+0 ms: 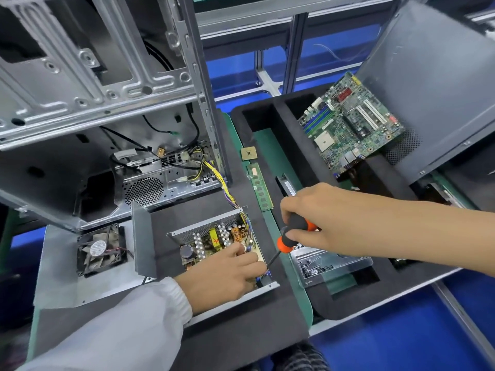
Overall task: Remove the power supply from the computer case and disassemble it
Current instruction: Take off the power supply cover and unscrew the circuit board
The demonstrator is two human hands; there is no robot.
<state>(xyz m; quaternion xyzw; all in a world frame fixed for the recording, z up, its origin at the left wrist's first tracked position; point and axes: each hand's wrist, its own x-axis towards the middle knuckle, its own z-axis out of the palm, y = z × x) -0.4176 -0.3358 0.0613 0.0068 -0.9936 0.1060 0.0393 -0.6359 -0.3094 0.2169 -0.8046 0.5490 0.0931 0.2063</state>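
Note:
The power supply (209,236) lies open on a black foam mat in front of the computer case (93,103), its circuit board exposed and its wire bundle (227,188) running back into the case. Its grey cover (143,236) stands upright at the left, and the fan (100,249) lies beside it. My left hand (225,274) rests on the board's near right corner with fingers curled onto it. My right hand (310,218) grips a black and orange screwdriver (290,235), whose tip points down at that corner beside my left fingers.
A black foam tray (267,108) to the right holds a motherboard (351,119), a RAM stick (259,187), a CPU (249,153) and a metal bracket (329,263). A grey case side panel (434,76) leans at the far right. The bench edge runs below the tray.

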